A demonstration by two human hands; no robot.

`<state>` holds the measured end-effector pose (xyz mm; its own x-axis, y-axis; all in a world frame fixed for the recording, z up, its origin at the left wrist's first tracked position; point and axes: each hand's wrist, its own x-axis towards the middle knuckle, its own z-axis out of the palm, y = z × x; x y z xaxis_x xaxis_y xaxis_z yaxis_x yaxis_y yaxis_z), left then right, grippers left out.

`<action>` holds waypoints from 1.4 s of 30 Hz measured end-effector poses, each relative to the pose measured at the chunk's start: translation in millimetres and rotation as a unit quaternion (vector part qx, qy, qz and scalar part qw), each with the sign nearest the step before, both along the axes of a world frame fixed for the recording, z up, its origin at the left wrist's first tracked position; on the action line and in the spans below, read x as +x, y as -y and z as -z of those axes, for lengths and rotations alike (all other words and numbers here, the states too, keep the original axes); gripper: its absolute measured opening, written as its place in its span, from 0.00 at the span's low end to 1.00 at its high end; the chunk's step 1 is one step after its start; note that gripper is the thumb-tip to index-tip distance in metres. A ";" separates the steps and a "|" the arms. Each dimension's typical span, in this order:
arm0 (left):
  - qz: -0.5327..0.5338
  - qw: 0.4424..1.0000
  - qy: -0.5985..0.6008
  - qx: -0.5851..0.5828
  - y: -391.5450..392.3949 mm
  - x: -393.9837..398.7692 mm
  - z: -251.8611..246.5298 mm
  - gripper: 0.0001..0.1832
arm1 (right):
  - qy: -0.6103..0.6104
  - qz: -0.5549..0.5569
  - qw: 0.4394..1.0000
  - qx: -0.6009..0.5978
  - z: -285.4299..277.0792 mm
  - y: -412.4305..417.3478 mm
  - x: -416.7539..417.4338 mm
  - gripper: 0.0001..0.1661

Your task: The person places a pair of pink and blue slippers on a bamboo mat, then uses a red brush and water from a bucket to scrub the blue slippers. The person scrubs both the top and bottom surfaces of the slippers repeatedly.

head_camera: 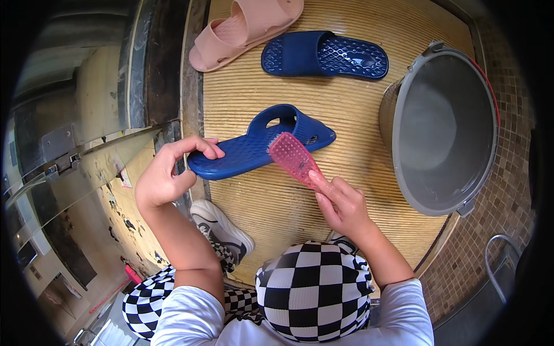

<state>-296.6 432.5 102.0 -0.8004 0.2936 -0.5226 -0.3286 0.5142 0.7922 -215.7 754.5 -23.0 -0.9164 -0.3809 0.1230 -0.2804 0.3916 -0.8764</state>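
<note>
My left hand (166,173) grips the heel end of a blue slide sandal (236,158), thumb below and fingers on the footbed. The sandal is held tilted above the ribbed yellowish floor, its strap and toe pointing right. In my right hand (342,201) is a pink scrubbing brush (292,158) with a translucent back, the index finger laid along it. Its pale bristles face down against or just over the footbed near the strap; contact is hard to make out. A second blue slide sandal (298,54), wet and shiny on its footbed, lies farther off.
A pink slide sandal (246,34) lies at the top left. On the right stands a large grey bucket (402,129) holding cloudy water (441,129). A glass door (78,181) lines the left side, and small brown tiles (506,142) run along the right.
</note>
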 end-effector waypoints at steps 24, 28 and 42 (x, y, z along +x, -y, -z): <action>0.103 0.814 -0.124 -0.557 -27.8 13.7 55.8 0.36 | 0.019 0.097 0.991 0.092 5.7 -14.9 -1.6 0.31; 0.106 0.840 -0.209 -0.489 -52.8 4.6 46.9 0.30 | 0.000 0.036 0.987 0.154 -5.1 -13.7 -2.3 0.31; -0.067 0.897 -0.374 -0.226 -123.0 17.5 129.6 0.28 | -0.016 0.254 0.957 0.142 -91.4 -70.6 -18.2 0.33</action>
<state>-279.1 555.5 -27.6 -0.9891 0.0625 0.1335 0.1253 0.8336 0.5380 -233.8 825.1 68.3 -0.9897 0.0895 0.1121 -0.0164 0.7058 -0.7082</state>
